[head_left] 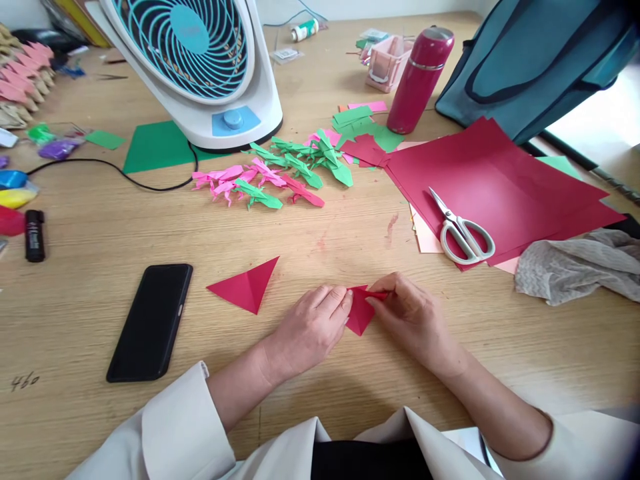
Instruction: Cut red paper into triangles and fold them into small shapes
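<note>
A small piece of red folding paper [361, 317] lies on the table between my two hands, partly folded. My left hand [314, 323] presses its left side with the fingers together, covering that edge. On the other side, my right hand [411, 316] pinches a raised red flap between thumb and fingers. A second red paper, a folded triangle [247, 288], rests to the left of my left hand, untouched. Farther back sits a group of folded paper figures in green [300, 163], pink [227, 181] and red [304, 192].
White-handled scissors [465, 233] lie on large red paper sheets [495, 183] at the right, near a grey cloth [583, 267]. A black phone [150, 323] is at the left. Behind stand a fan [235, 123], a red flask [420, 80] and a teal bag [535, 63].
</note>
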